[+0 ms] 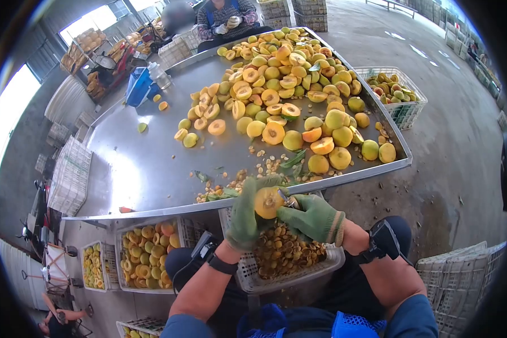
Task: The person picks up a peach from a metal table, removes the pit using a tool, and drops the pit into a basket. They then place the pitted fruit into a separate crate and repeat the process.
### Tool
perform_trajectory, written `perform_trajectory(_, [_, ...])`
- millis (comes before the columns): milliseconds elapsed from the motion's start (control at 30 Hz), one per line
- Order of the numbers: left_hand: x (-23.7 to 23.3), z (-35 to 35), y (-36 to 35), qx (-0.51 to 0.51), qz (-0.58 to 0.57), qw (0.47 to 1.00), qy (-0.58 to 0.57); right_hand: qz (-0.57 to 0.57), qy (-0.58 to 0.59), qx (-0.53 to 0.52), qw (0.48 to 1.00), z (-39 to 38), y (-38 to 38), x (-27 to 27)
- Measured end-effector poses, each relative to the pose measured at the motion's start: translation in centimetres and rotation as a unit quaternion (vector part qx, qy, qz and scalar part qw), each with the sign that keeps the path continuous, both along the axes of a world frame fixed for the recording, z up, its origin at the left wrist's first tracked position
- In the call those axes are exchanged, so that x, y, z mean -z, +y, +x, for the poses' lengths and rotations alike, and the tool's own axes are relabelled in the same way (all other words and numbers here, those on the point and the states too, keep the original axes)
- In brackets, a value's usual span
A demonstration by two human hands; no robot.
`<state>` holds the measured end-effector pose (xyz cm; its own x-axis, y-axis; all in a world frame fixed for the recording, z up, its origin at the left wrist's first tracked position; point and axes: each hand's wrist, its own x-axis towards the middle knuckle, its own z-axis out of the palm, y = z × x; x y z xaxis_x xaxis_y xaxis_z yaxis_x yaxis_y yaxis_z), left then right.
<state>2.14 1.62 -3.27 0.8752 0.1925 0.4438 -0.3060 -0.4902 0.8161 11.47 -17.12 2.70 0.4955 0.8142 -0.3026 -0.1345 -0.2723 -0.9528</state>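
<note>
While the left hand [247, 217] has its gloved fingers closed around a halved peach [268, 203], the right hand [315, 217] grips a small metal tool [290, 203], probably a pitting knife, its tip at the fruit. The peach lies between both hands' fingers, just beyond a crate [290, 265] of pits, by the near edge of the tabletop [169, 163].
</note>
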Motion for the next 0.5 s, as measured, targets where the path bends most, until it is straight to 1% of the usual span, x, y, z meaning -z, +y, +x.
perform_trajectory(33, [0.5,-0.1,0.3,0.028,-0.158,0.986,0.052,0.019,-0.056,0.002,0.998,-0.1,0.5,1.6])
perform_trajectory(67, [0.4,-0.2,0.3,0.041,-0.238,0.967,0.079,0.038,-0.111,0.003,0.993,-0.3,1.0,2.7])
perform_trajectory(100, [0.3,-0.3,0.3,0.047,-0.318,0.941,0.103,0.033,-0.171,0.008,0.985,-0.7,1.3,3.2])
perform_trajectory(167, [-1.3,-0.6,-0.5,0.035,-0.329,0.937,0.108,0.024,-0.288,0.017,0.957,-1.3,1.8,3.8])
perform_trajectory(267, [-0.4,-1.1,0.5,0.013,-0.320,0.938,0.133,-0.051,-0.348,-0.026,0.936,-1.8,2.2,2.7])
perform_trajectory(367, [-0.6,-1.4,0.7,-0.009,-0.334,0.934,0.130,-0.054,-0.366,-0.031,0.928,-2.1,2.6,2.8])
perform_trajectory(500, [-1.2,-1.2,0.6,-0.023,-0.273,0.952,0.138,-0.094,-0.364,-0.043,0.925,-2.4,2.7,1.2])
